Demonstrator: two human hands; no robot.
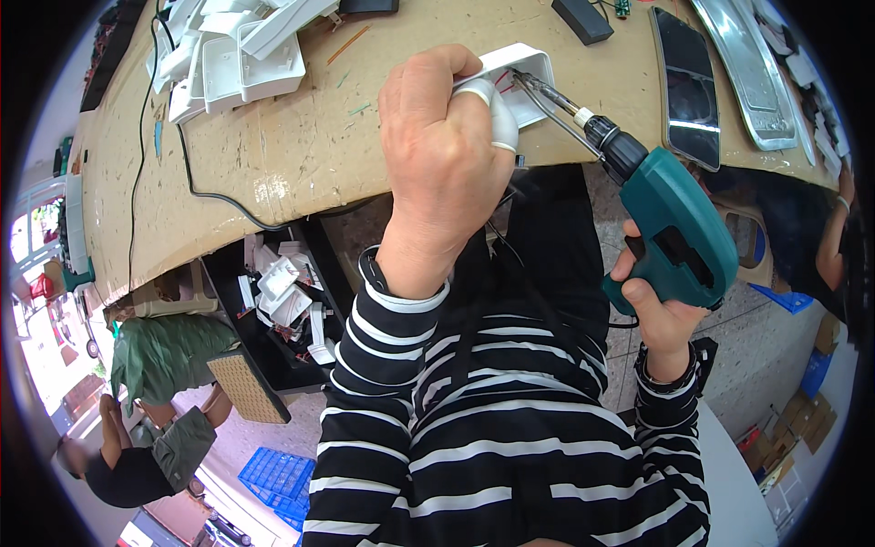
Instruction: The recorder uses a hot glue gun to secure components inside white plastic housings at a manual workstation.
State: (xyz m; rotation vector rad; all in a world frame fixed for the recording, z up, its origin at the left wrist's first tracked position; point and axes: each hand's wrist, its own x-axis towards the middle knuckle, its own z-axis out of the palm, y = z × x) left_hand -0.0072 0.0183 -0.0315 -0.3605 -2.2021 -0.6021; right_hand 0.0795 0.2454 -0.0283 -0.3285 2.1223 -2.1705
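Black-and-white striped knit top (519, 438), worn by the person, at six o'clock, nearest the lens. Left hand (442, 155), at twelve o'clock: grasping by its near-left side a white, open-topped, rigid plastic housing (538, 62), just toward one o'clock, over the tan board tabletop (273, 164); white coverings (503, 120) on the digits. Thin red wires (503, 78) inside the housing. Right hand (654, 310), at three o'clock: clenched round the handle of a teal, pistol-shaped plastic soldering tool (693, 228) with black collar and slim metal nose, its tip inside the housing; some fingers hidden behind the handle. Handling, as judged: housing light, stiff, smooth enough to slide, its thin walls liable to mark or soften if the nose is hot; best held by the outer walls, digits clear of the tip. Tool the heavier item, firm-bodied; to be held by the handle only, never the metal. Wires soft and fragile, not for pulling. Also listed: stacked white plastic housings (264, 68), between ten and eleven o'clock; dark, glossy, rectangular phone (688, 87) and shiny metal tray (743, 68), two o'clock; black box-shaped block (581, 20), one o'clock.
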